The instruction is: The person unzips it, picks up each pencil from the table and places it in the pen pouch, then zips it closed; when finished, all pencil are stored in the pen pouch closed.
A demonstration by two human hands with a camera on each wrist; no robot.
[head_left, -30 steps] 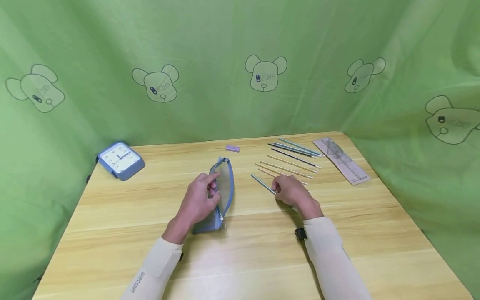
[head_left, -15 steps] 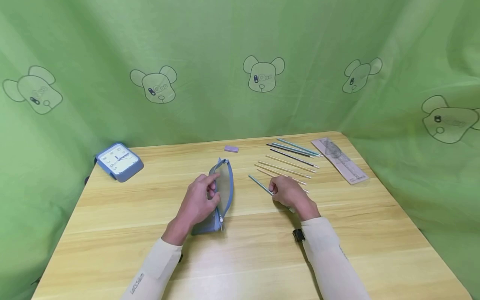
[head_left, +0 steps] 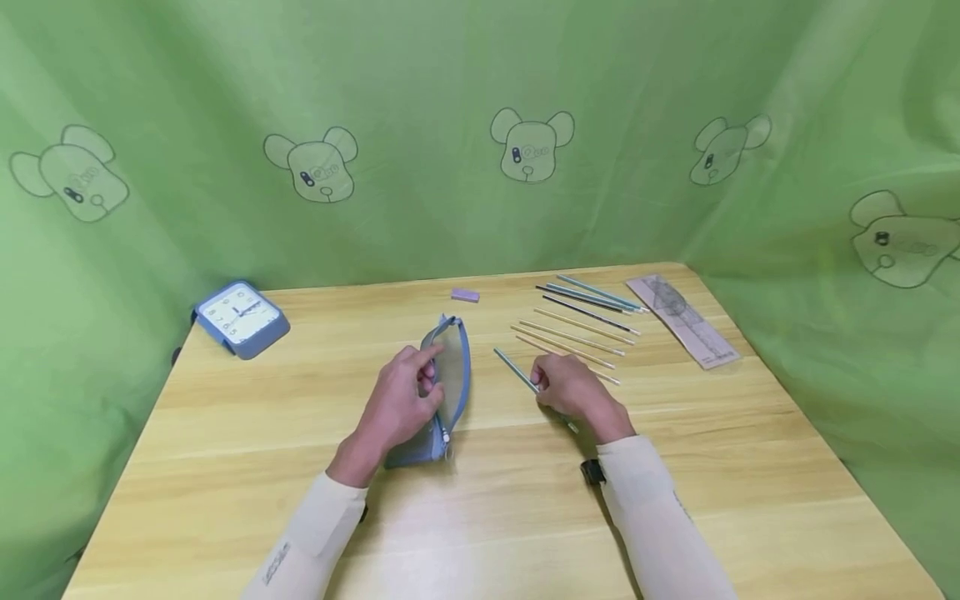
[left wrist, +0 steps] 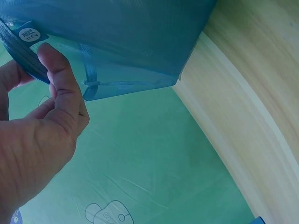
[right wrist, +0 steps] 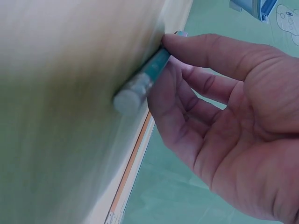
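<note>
My left hand (head_left: 392, 398) grips the near edge of a blue mesh pencil case (head_left: 412, 452), whose zipped mouth gapes upward. In the left wrist view, thumb and fingers close around its zipper band (left wrist: 23, 53), beside a small round label. My right hand (head_left: 573, 387) pinches a teal pencil (head_left: 513, 367) between thumb and fingers, low over the table. The pencil's white eraser end (right wrist: 127, 100) points toward the camera in the right wrist view, and its other end slants away toward the pencil case.
Several yellow, dark and teal pencils (head_left: 579, 329) lie slanted beyond my right hand. A ruler set in a pink sleeve (head_left: 686, 321) is at the far right. The purple eraser (head_left: 465, 295) sits near the back edge, a blue clock (head_left: 243, 321) at the back left. Green curtain (head_left: 420, 208) surrounds the table.
My right hand has slid a little to the left with the teal pencil, uncovering more of the yellow pencils behind it. The left hand keeps its hold on the pencil case.
</note>
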